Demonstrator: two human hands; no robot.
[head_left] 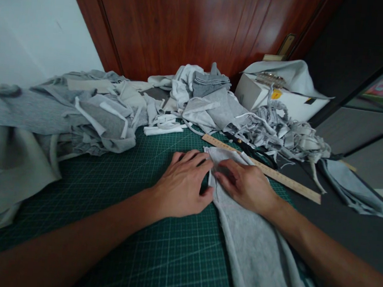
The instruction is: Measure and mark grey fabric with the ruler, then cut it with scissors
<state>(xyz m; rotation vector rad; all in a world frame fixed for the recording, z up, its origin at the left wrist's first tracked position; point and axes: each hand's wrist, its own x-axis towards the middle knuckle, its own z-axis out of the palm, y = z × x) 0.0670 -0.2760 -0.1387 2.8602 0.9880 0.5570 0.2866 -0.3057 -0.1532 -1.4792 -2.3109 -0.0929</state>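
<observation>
A long strip of light grey fabric (256, 244) lies over a green gridded cutting mat (167, 254), running from its middle toward my body. My left hand (182, 183) rests beside the strip's left edge, fingers spread on the mat, with the thumb and fingertips touching that edge. On top of the strip's far end is my right hand (250, 185). Its fingers are bent and the thumb and forefinger close on the cloth near the left edge; the exact grip is partly hidden. Just beyond the fabric's far end runs a wooden ruler (286, 179).
Black-handled scissors (245, 146) lie behind the ruler. Grey garments and cloth (96, 112) heap up on the left, with more fabric (212, 100) at the back. A tangle of fabric strips (281, 129) sits before a white box (250, 93). A wooden door (189, 26) stands behind.
</observation>
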